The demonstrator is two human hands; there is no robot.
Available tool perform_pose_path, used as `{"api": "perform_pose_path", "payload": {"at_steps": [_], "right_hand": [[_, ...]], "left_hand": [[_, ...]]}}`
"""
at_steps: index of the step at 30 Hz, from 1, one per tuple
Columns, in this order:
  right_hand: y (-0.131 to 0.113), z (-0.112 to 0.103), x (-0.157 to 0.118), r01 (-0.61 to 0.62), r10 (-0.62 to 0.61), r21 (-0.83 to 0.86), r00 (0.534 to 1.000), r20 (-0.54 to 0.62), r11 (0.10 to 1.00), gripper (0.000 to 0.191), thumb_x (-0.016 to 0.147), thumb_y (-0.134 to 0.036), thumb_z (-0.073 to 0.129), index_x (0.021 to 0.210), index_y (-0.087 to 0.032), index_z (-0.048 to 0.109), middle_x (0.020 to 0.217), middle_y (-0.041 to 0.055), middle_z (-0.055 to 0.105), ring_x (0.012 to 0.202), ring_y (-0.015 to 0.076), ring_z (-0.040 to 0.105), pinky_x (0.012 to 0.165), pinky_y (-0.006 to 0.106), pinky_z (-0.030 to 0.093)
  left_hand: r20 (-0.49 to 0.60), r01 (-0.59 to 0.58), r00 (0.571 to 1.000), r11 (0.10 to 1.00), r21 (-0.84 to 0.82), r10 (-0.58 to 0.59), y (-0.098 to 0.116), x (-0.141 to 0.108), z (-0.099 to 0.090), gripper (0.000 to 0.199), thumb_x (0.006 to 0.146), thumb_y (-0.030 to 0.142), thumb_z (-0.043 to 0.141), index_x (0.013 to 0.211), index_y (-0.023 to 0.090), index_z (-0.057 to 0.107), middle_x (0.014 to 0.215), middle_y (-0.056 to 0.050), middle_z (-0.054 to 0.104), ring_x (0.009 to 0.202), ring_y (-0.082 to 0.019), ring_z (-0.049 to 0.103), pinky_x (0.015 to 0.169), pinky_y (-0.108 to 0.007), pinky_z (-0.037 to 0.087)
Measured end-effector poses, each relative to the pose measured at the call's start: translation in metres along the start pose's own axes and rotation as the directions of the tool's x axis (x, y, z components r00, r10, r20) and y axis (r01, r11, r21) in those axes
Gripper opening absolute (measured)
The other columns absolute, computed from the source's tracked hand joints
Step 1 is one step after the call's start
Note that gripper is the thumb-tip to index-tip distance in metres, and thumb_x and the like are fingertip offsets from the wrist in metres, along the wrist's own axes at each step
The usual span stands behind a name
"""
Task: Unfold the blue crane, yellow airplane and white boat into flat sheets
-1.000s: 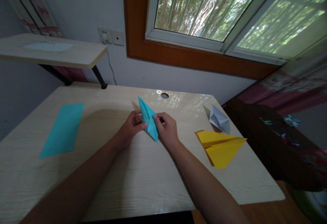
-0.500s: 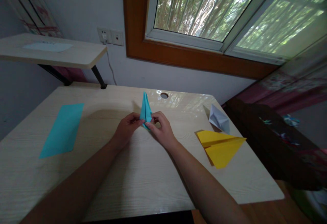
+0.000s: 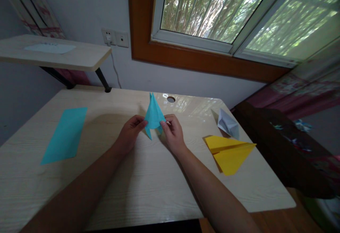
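A folded light-blue paper piece is held up over the middle of the desk, its narrow points upward and a small pointed flap hanging below. My left hand pinches its left lower corner between thumb and fingers. On the other side, my right hand grips the right lower corner in the same way. The paper is spread between the two hands, with a smooth wide face showing.
A flat blue sheet lies at the left of the desk. To the right are a yellow paper plane and a white folded paper. A raised shelf stands at the back left, and a round hole is near the back edge.
The folded blue paper has been opened out from a narrow shape to a wider one, and a flap now hangs below it. My right hand has moved slightly right, away from my left.
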State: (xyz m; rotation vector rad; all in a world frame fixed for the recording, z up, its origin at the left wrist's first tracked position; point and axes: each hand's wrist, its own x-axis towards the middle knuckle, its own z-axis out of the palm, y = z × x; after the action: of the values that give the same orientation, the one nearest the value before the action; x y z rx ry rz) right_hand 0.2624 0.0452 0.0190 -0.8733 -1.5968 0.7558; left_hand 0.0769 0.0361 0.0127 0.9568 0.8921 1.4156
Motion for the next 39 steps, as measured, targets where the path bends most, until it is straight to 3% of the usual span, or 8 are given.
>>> {"api": "perform_pose_path", "payload": {"at_steps": [7, 14, 21, 24, 28, 32, 35, 39], "right_hand": [[-0.006, 0.002, -0.002, 0.050, -0.049, -0.075, 0.999, 0.005, 0.996, 0.015, 0.101, -0.036, 0.049, 0.093, -0.024, 0.050, 0.097, 0.0047, 0.059, 0.090, 0.0180, 0.059, 0.080, 0.034, 0.051], [-0.005, 0.003, -0.001, 0.035, -0.048, -0.134, 0.994, -0.097, 0.990, 0.011, 0.101, -0.034, 0.050, 0.094, -0.024, 0.049, 0.101, 0.0055, 0.057, 0.090, 0.0177, 0.058, 0.071, 0.030, 0.049], [-0.005, 0.003, 0.000, 0.042, -0.060, -0.132, 0.989, -0.137, 0.990, 0.013, 0.100, -0.036, 0.050, 0.094, -0.024, 0.049, 0.101, 0.0056, 0.057, 0.092, 0.0182, 0.058, 0.076, 0.032, 0.050], [-0.003, 0.002, 0.002, 0.012, -0.026, -0.097, 0.989, -0.146, 0.995, 0.015, 0.101, -0.038, 0.049, 0.094, -0.024, 0.049, 0.100, 0.0051, 0.057, 0.093, 0.0179, 0.058, 0.078, 0.032, 0.051], [0.004, 0.004, 0.002, -0.065, 0.068, 0.037, 0.993, -0.095, 0.997, 0.019, 0.096, -0.042, 0.057, 0.097, -0.026, 0.047, 0.102, 0.0033, 0.058, 0.094, 0.0169, 0.059, 0.078, 0.031, 0.052], [0.012, 0.013, 0.000, -0.204, 0.190, 0.184, 0.978, 0.092, 0.962, 0.052, 0.078, -0.045, 0.077, 0.111, -0.029, 0.039, 0.091, -0.0031, 0.056, 0.072, 0.0136, 0.056, 0.061, 0.026, 0.050], [0.015, 0.018, -0.002, -0.190, 0.160, 0.235, 0.977, 0.143, 0.953, 0.055, 0.076, -0.040, 0.077, 0.113, -0.029, 0.038, 0.084, -0.0060, 0.053, 0.064, 0.0109, 0.051, 0.057, 0.023, 0.045], [0.021, 0.015, -0.001, -0.122, 0.103, 0.264, 0.991, 0.087, 0.957, 0.047, 0.080, -0.029, 0.073, 0.115, -0.028, 0.042, 0.082, -0.0062, 0.053, 0.069, 0.0111, 0.052, 0.064, 0.024, 0.045]], "left_hand": [[0.014, -0.099, 0.995, 0.995, 0.015, 0.099, 0.008, -0.001, 0.003, 0.048, 0.075, 0.029, 0.083, 0.116, 0.027, 0.060, 0.079, 0.005, 0.057, 0.073, -0.010, 0.055, 0.070, -0.022, 0.045], [0.134, -0.260, 0.962, 0.949, 0.181, 0.238, -0.009, -0.014, 0.012, 0.074, 0.061, 0.020, 0.090, 0.123, 0.030, 0.049, 0.125, -0.005, 0.054, 0.110, -0.021, 0.057, 0.090, -0.036, 0.054], [0.080, -0.136, 0.989, 0.962, 0.235, 0.120, -0.011, -0.015, 0.015, 0.043, 0.078, 0.026, 0.078, 0.111, 0.025, 0.051, 0.114, -0.004, 0.060, 0.097, -0.018, 0.066, 0.079, -0.033, 0.059], [0.035, -0.181, 0.983, 0.944, 0.277, 0.179, -0.001, -0.013, 0.013, 0.022, 0.084, 0.031, 0.073, 0.098, 0.021, 0.059, 0.114, -0.005, 0.058, 0.093, -0.019, 0.067, 0.072, -0.032, 0.060], [-0.026, -0.219, 0.969, 0.898, 0.381, 0.247, 0.011, -0.014, 0.009, 0.014, 0.088, 0.033, 0.071, 0.091, 0.020, 0.067, 0.092, -0.003, 0.065, 0.079, -0.017, 0.067, 0.071, -0.030, 0.056], [-0.105, -0.238, 0.942, 0.858, 0.455, 0.318, 0.016, -0.015, 0.005, 0.013, 0.084, 0.033, 0.076, 0.087, 0.021, 0.071, 0.081, -0.002, 0.067, 0.076, -0.017, 0.064, 0.074, -0.029, 0.050], [-0.136, -0.257, 0.923, 0.840, 0.479, 0.360, 0.017, -0.015, 0.004, 0.013, 0.083, 0.033, 0.078, 0.089, 0.023, 0.073, 0.085, -0.002, 0.068, 0.080, -0.019, 0.063, 0.078, -0.031, 0.049], [-0.048, -0.362, 0.888, 0.758, 0.542, 0.458, 0.016, -0.014, 0.001, 0.010, 0.084, 0.032, 0.077, 0.091, 0.025, 0.074, 0.094, -0.003, 0.068, 0.090, -0.020, 0.064, 0.084, -0.032, 0.049]]}}
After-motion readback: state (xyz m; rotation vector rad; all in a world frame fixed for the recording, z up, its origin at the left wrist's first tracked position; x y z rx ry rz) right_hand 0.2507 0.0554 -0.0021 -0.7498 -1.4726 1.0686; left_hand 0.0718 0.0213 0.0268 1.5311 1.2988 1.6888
